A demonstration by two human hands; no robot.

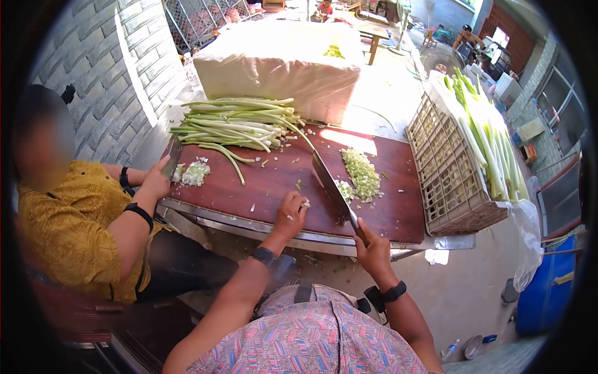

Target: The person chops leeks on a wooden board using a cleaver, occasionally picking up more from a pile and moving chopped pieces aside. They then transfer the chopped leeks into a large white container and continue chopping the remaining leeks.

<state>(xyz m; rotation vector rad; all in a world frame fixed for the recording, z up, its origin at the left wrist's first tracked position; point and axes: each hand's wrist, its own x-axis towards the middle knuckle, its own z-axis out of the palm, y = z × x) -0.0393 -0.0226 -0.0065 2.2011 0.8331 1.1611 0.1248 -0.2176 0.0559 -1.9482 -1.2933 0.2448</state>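
Observation:
My right hand is wrapped round the handle of a large cleaver, its blade reaching up and left over the red-brown table. My left hand is closed near the front edge, with a small pale scallion piece at its fingertips. Chopped scallion lies in a heap right of the blade. Long scallions are piled at the table's back left, and one stalk reaches toward the cleaver's tip.
At the left, a co-worker in a yellow top holds another knife beside a small chopped heap. A plastic crate with scallions stands at the right. Behind the table is a covered block.

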